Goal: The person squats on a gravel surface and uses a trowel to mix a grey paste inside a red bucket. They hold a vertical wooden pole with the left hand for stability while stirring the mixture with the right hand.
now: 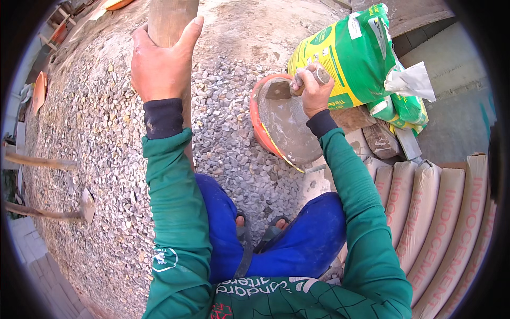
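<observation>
My left hand [163,65] is wrapped around a long wooden board [169,24] that runs from the top of the view down past my left forearm. Wet grey mortar [289,119] fills much of an orange bucket [261,129] on the gravel in front of my knees. Over the bucket's far right side, my right hand [312,89] grips the handle [320,75] of a trowel. Its blade [278,90] is at the mortar near the bucket's far wall, partly coated with grey. A wire handle with a yellow strip lies along the bucket's near rim.
Gravel [99,159] spreads ahead and left. A green and yellow bag [346,60] stands beyond my right hand. Stacked cement bags [430,223] lie at right, near a grey wall [458,123]. Hoes with wooden handles [44,211] lie at far left. An orange object [40,91] is farther off.
</observation>
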Demonstrator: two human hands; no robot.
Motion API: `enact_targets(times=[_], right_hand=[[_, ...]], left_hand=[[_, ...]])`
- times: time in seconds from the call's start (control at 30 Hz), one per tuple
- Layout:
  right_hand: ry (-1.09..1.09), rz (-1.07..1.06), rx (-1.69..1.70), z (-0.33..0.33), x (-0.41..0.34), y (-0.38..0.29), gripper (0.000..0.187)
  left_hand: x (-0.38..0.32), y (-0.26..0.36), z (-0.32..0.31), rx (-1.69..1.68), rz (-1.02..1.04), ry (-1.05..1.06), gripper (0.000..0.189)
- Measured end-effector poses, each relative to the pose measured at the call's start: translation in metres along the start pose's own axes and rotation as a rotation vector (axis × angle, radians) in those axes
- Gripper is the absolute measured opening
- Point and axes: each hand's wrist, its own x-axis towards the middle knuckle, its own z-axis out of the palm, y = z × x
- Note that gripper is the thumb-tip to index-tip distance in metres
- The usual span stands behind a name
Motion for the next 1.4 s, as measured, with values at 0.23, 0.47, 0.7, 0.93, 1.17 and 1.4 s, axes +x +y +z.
enact_targets(times=[0.23,0.47,0.7,0.93,1.17,1.4], right_hand=[[0.067,0.320,0.017,-0.026,-0.022,0.059,0.017],[0.047,0.450,-0.090,-0.048,-0.034,0.064,0.015],[0.202,0.494,-0.136,-0.046,-0.033,0.011,0.009],[0.241,0.329,-0.037,-0.035,-0.012,-0.054,0.010],[0.081,0.166,-0.084,-0.013,-0.025,-0.043,0.015],[0.029,0.236,-0.151,-0.013,-0.027,-0.034,0.021]], left_hand=[[0.000,-0.003,0.000,-0.023,0.032,0.001,0.098],[0.002,-0.003,0.003,-0.018,0.009,-0.030,0.098],[0.001,0.000,0.001,-0.010,0.020,-0.004,0.093],[0.000,-0.002,0.001,-0.018,0.015,-0.017,0.099],[0.002,-0.006,-0.001,0.045,0.022,-0.010,0.098],[0.003,-0.008,0.002,0.030,0.033,0.003,0.100]])
